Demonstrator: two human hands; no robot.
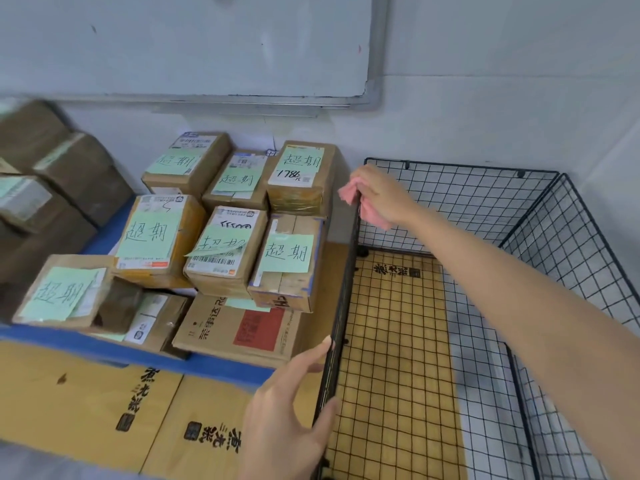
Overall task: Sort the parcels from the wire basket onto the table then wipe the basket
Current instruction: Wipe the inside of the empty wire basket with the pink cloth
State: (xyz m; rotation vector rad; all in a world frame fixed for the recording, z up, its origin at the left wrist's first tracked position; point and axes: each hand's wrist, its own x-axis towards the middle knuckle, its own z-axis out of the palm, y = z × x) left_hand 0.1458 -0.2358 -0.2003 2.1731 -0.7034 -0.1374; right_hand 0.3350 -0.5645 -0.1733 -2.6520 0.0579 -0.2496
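The black wire basket (540,216) stands at the right with no parcels inside; brown cardboard shows through its mesh floor. My right hand (379,195) grips a pink cloth (349,192) folded over the top of the basket's left wall near the far corner. My left hand (294,396) holds the same left wall lower down, thumb inside the mesh and fingers outside. Several cardboard parcels (225,251) with green handwritten notes sit in rows on the blue table (214,363) to the left of the basket.
More brown boxes (52,181) are piled at the far left, blurred. A flattened printed carton (104,403) hangs over the table's front. A whiteboard (194,46) is mounted on the white wall behind. The basket sits in the room's corner.
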